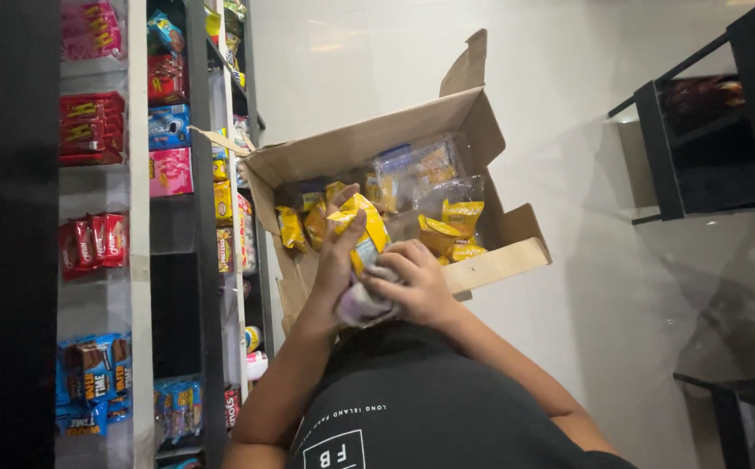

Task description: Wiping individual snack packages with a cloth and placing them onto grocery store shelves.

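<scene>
A: Head view, the only one. Left hand (336, 260) raised, fingers closed around a yellow snack packet (362, 227), thumb against its front face. Right hand (417, 282) curled shut on a crumpled pale wrapper (362, 304) and touching the lower end of the same packet. Both hands are held just in front of the open cardboard box (490, 260).

B: Handling of the packet?

A: Judged light and soft: thin glossy film, likely slippery, contents probably brittle. Best taken by the flat sides or the sealed end seam, without squeezing the middle. The left hand's grip sits around the mid-body now.

B: Box contents?

A: Flaps up, one torn flap (469, 62) standing at the far corner. Inside: more yellow packets (451, 227) loose along the near side, several to the left by the box wall, and clear bags of snacks (417, 169) stacked toward the back. Roughly half full; the bottom is not visible.

B: Surroundings?

A: Shop shelving (139, 226) on the left: red packets (92, 243), a pink box (170, 171), blue packets (91, 378) on the lower shelf. Dark racks (708, 148) to the right. Pale floor (586, 78) beneath the box.
</scene>
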